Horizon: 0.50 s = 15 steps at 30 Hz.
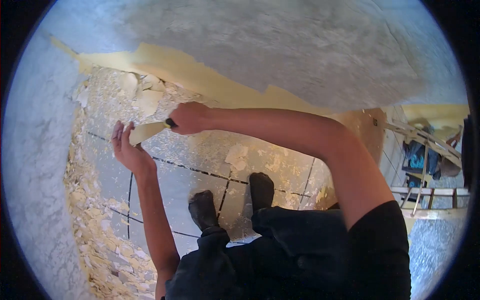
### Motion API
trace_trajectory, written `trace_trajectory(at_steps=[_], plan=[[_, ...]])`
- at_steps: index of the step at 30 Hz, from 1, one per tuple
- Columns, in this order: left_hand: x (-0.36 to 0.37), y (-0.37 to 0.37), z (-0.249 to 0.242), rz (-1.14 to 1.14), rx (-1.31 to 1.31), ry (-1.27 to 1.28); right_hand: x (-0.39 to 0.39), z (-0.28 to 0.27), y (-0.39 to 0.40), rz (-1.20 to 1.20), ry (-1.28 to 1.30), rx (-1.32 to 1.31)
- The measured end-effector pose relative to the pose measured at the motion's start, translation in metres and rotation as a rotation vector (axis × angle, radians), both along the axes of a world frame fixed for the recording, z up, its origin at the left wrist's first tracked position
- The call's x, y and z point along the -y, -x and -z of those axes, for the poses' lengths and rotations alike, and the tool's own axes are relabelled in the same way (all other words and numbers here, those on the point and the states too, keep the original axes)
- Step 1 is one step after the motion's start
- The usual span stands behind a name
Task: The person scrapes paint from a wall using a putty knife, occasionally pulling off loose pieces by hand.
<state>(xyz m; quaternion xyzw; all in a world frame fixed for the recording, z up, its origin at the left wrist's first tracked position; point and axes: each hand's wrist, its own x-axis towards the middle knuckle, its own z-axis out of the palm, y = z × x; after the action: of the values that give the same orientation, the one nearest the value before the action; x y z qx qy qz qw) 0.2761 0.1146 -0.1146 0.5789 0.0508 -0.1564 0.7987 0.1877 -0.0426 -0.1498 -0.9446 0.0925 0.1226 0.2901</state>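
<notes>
My right hand is closed round the dark handle of a putty knife. Its broad blade points left and looks coated pale yellow. At the blade's far end is my left hand, fingers stretched upward and apart, with the blade edge right against it. Part of the left thumb is hidden by the blade. Both hands are above a tiled floor strewn with paint flakes. Larger peeled pieces lie beyond the hands, by the foot of the wall.
A grey scraped wall keeps a yellow paint strip along its lower part. Another grey wall rises at left, with heaped paint chips below. My socked feet stand on the tiles. A wooden ladder is at right.
</notes>
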Motion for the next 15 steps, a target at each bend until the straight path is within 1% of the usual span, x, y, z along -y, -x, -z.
trace_trajectory(at_steps=[2,4,6,10,11,12,13,14,15], plan=[[0.000,0.001,-0.004,-0.001,0.012,0.010,-0.003,-0.009,0.014,0.057,-0.110,-0.054],[0.004,0.005,-0.012,0.127,0.017,-0.001,-0.005,-0.022,0.032,0.160,-0.197,-0.074],[0.010,0.009,-0.006,0.251,0.117,-0.124,-0.006,-0.030,0.053,0.260,-0.255,-0.030],[0.030,0.040,-0.026,0.391,0.215,-0.013,-0.004,-0.059,0.097,0.414,-0.429,-0.005],[0.034,0.046,-0.023,0.446,0.269,0.023,-0.001,-0.068,0.107,0.438,-0.465,-0.009],[0.038,0.052,-0.020,0.498,0.321,0.057,0.003,-0.079,0.114,0.475,-0.518,-0.050],[0.044,0.061,-0.022,0.528,0.372,0.021,0.007,-0.090,0.121,0.511,-0.571,-0.093],[0.051,0.069,-0.026,0.558,0.422,-0.019,0.012,-0.101,0.126,0.467,-0.596,-0.075],[0.058,0.073,-0.026,0.540,0.420,-0.027,0.018,-0.109,0.131,0.423,-0.622,-0.054]])
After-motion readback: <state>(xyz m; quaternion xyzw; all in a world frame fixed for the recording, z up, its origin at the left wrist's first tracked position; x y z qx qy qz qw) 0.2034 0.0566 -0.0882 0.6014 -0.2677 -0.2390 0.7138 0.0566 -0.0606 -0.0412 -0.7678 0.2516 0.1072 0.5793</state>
